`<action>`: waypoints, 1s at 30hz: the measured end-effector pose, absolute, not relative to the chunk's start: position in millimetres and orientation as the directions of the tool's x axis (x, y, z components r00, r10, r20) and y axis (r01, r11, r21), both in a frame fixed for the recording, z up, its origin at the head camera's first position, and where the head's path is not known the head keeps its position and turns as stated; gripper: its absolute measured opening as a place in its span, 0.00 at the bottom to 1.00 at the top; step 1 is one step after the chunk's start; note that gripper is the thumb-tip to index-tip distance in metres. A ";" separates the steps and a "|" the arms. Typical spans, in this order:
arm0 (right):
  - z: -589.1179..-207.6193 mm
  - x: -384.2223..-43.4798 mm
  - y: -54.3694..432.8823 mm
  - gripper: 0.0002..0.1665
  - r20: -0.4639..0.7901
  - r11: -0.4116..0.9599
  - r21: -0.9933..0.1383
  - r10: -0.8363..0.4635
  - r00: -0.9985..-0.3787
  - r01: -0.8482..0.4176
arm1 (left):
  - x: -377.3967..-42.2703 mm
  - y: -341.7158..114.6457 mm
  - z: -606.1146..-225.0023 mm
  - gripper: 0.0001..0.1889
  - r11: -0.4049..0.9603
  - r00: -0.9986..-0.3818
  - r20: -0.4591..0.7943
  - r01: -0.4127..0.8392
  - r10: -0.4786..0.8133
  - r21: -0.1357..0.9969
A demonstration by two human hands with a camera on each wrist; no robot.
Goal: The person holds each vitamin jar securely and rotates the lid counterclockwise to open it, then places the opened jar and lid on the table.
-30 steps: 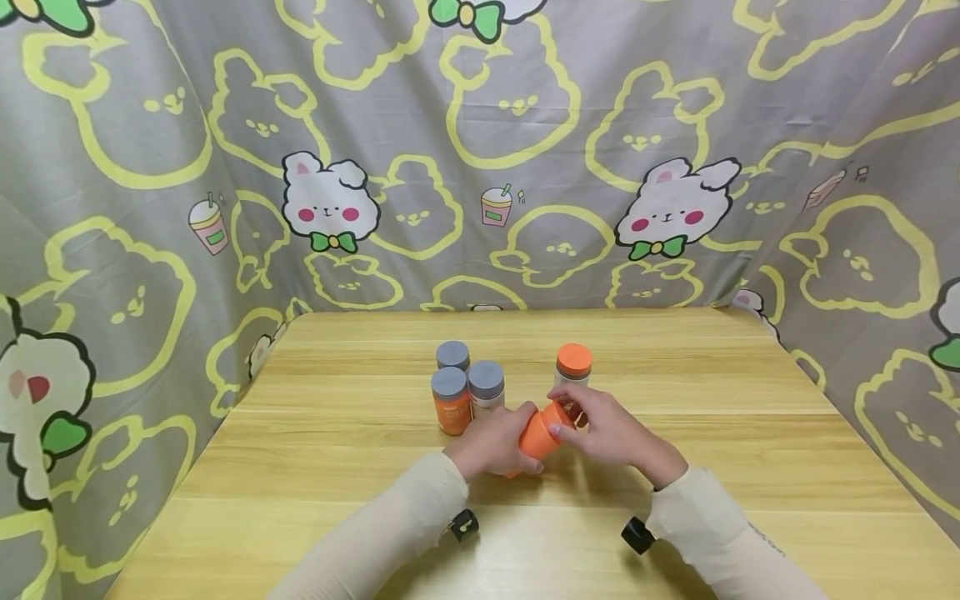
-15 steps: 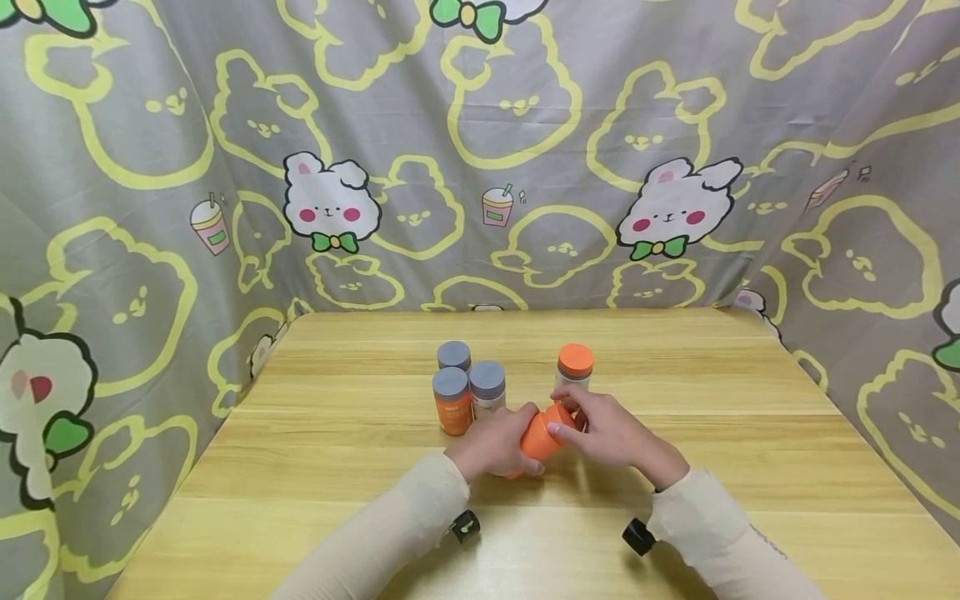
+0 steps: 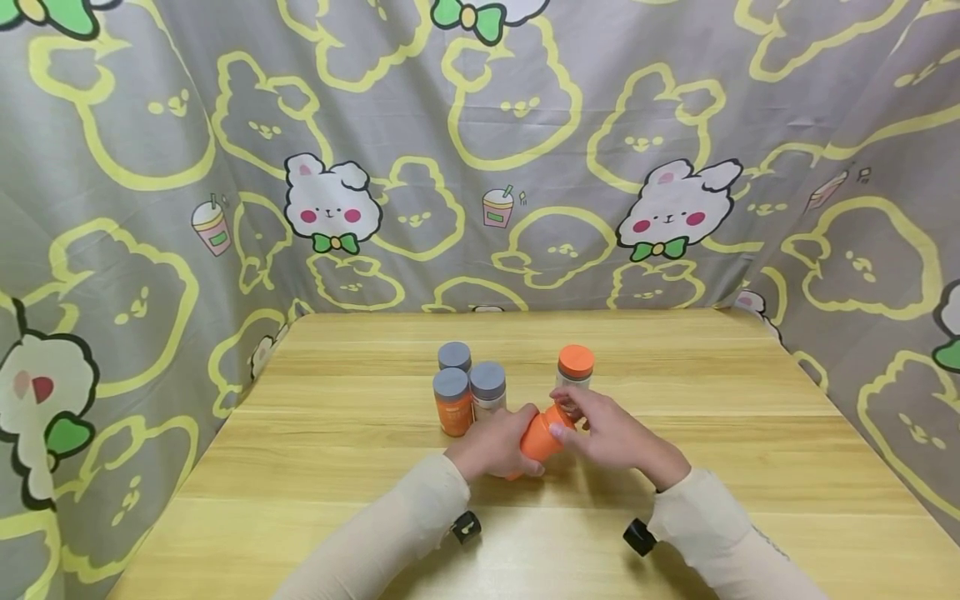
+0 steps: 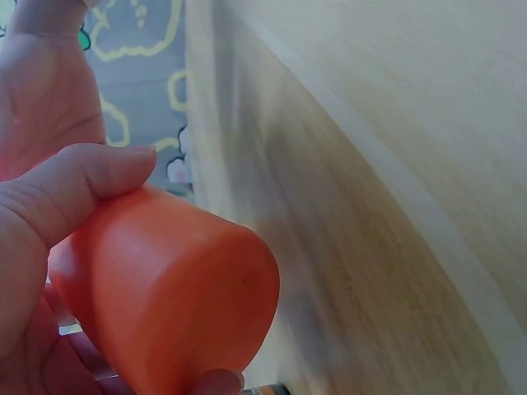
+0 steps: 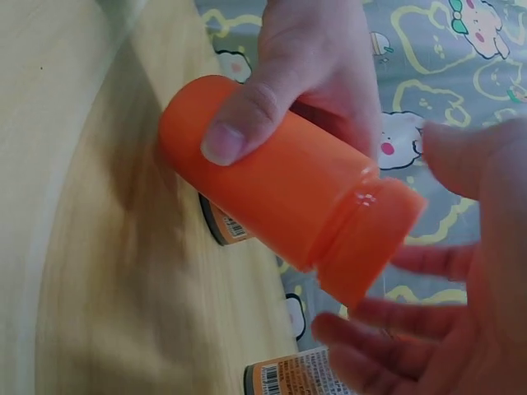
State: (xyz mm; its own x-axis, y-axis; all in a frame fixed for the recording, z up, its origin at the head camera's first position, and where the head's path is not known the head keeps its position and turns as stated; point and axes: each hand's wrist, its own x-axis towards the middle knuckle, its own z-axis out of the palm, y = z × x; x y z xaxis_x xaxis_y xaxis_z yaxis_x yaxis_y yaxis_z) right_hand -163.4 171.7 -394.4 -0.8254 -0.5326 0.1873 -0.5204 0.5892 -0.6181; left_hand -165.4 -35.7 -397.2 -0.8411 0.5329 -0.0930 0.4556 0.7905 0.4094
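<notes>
Tilted above the table, an orange plastic bottle point(image 5: 280, 185) lies in the grip of my left hand point(image 3: 495, 442), thumb along its side. Its smooth rounded base point(image 4: 214, 304) faces the left wrist camera. An orange screw cap point(image 5: 370, 243) sits at the other end, with a narrow groove between it and the body. My right hand point(image 3: 611, 429) is around the cap end. In the right wrist view its fingers point(image 5: 395, 329) are loosely spread by the cap, and the thumb stands apart from it.
Left of the hands stand three grey-lidded bottles in a tight cluster: an orange one point(image 3: 453, 412), a pale one point(image 3: 488, 383) and one behind point(image 3: 454, 356). An orange-capped bottle point(image 3: 576, 363) stands behind my right hand. A patterned curtain point(image 3: 480, 150) borders the wooden table point(image 3: 360, 367).
My right fingers and thumb shift slightly around the cap. The left hand and the bottle stay nearly where they were, and the standing bottles have not moved.
</notes>
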 end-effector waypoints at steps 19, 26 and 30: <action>-394.1 -163.7 171.7 0.28 0.181 0.581 -0.633 -0.532 -0.827 -0.512 | -167.4 -35.7 -399.1 0.30 0.792 -0.840 -0.093 0.459 0.534 0.401; -396.9 -166.4 170.3 0.24 0.163 0.599 -0.641 -0.505 -0.848 -0.480 | -166.5 -35.4 -397.4 0.30 0.790 -0.837 -0.083 0.473 0.541 0.390; -397.1 -166.4 172.4 0.21 0.196 0.538 -0.648 -0.566 -0.801 -0.539 | -166.9 -36.6 -398.3 0.30 0.794 -0.839 -0.086 0.468 0.537 0.389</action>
